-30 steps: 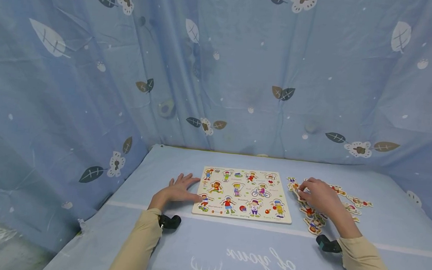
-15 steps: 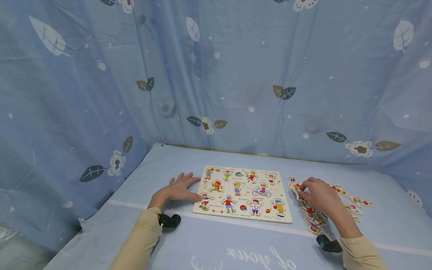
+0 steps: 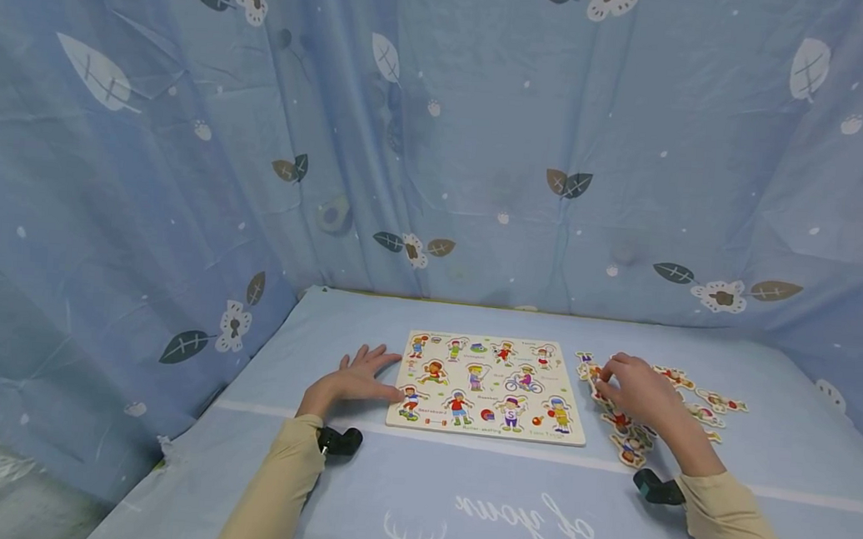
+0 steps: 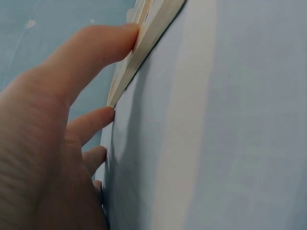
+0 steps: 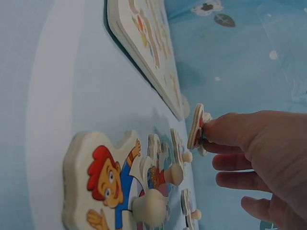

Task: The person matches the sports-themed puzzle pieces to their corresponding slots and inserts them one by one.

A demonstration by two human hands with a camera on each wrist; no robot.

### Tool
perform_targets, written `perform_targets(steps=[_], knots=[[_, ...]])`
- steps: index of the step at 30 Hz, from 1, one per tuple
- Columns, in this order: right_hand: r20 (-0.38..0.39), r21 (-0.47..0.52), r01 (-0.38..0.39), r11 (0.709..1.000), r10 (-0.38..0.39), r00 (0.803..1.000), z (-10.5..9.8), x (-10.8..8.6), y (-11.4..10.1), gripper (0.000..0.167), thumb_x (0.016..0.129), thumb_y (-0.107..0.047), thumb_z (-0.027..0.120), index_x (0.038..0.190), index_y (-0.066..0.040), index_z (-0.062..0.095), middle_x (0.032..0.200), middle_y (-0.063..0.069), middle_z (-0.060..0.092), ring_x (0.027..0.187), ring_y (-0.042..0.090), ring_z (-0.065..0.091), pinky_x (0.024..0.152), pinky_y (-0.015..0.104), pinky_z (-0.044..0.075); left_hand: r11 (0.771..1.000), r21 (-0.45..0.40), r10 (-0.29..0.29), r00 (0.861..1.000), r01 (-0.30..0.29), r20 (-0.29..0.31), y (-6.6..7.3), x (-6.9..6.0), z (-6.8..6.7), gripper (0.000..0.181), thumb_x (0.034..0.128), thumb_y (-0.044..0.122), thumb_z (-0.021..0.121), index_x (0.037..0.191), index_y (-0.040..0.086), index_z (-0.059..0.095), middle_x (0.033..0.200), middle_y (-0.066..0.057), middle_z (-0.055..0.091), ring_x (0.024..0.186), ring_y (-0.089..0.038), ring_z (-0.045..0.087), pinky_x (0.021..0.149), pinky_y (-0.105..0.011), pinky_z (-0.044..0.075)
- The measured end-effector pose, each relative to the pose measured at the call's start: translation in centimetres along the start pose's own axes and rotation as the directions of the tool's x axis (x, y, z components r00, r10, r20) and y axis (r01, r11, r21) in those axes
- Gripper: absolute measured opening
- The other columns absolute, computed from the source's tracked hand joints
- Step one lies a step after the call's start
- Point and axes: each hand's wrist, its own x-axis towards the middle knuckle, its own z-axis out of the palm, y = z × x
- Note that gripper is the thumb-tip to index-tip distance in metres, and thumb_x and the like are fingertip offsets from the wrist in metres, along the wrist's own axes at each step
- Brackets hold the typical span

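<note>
The puzzle board (image 3: pixel 453 396), printed with cartoon children at sports, lies flat on the table. My left hand (image 3: pixel 354 379) touches its left edge, the thumb (image 4: pixel 115 42) on the rim and the fingers spread along the side. Over the pieces right of the board, my right hand (image 3: pixel 641 391) pinches one wooden figure piece (image 5: pixel 195 127) between thumb and fingers, seen edge-on in the right wrist view. Beneath and beside that hand lie several knobbed figure pieces (image 3: pixel 628 450), among them a red-haired figure (image 5: pixel 112 179) nearest the right wrist camera.
A pale blue cloth with printed lettering (image 3: pixel 523 514) covers the table. Blue patterned curtains (image 3: pixel 486 140) hang behind and at the sides. More loose pieces (image 3: pixel 721 401) lie to the right of the right hand. Each wrist carries a black camera.
</note>
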Motion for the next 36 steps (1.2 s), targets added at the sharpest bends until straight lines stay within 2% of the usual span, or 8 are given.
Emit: perform_targets(steps=[11,21,26,31,36], knots=[[0.011,-0.013,0.005,1.0,-0.005,1.0,0.4,0.1,-0.5,0.016,0.09,-0.025,0.072,0.09,-0.009,0.071,0.101,0.012,0.066,0.08,0.022,0.057,0.074,0.047,0.054,1.0,-0.007,0.0,1.0,0.0,0.001,0.2,0.0,-0.1,0.095,0.0744,0.064,0.07,0.154,0.024,0.038,0.165,-0.012,0.016,0.152,-0.041,0.0,0.117,-0.066,0.001],[0.025,-0.03,0.025,0.999,-0.025,0.999,0.8,0.5,-0.8,0.015,0.09,-0.025,0.072,0.09,-0.01,0.071,0.091,0.006,0.067,0.074,0.018,0.054,0.067,0.041,0.052,1.0,-0.009,-0.003,1.0,0.003,0.003,0.1,0.0,-0.1,0.095,0.074,0.064,0.07,0.154,0.023,0.038,0.165,-0.013,0.016,0.151,-0.042,0.0,0.117,-0.066,0.001],[0.015,-0.029,0.032,0.999,-0.032,0.999,0.6,0.6,-1.4,0.018,0.09,-0.023,0.072,0.095,-0.006,0.073,0.089,0.007,0.068,0.073,0.018,0.055,0.066,0.041,0.052,1.0,-0.009,-0.007,1.0,0.007,-0.001,-0.1,-0.1,-0.1,0.096,0.0737,0.065,0.07,0.154,0.023,0.038,0.165,-0.012,0.017,0.151,-0.042,0.001,0.117,-0.067,0.002],[-0.017,-0.042,0.038,0.998,-0.039,0.999,0.3,0.8,-1.8,0.018,0.091,-0.022,0.071,0.096,-0.005,0.073,0.097,0.014,0.07,0.075,0.021,0.058,0.066,0.042,0.054,1.0,-0.003,-0.008,1.0,0.008,-0.001,0.2,-0.3,-0.3,0.095,0.0744,0.065,0.07,0.154,0.024,0.038,0.165,-0.012,0.017,0.152,-0.041,0.0,0.117,-0.066,0.001],[-0.027,-0.059,0.06,0.996,-0.061,0.998,0.4,1.4,-2.1,0.018,0.09,-0.022,0.071,0.094,-0.005,0.072,0.09,0.009,0.069,0.074,0.02,0.06,0.067,0.043,0.055,1.0,-0.008,-0.002,1.0,0.002,0.004,0.3,-0.4,-0.2,0.094,0.0748,0.064,0.07,0.154,0.024,0.038,0.165,-0.012,0.016,0.152,-0.041,0.0,0.117,-0.066,0.001]])
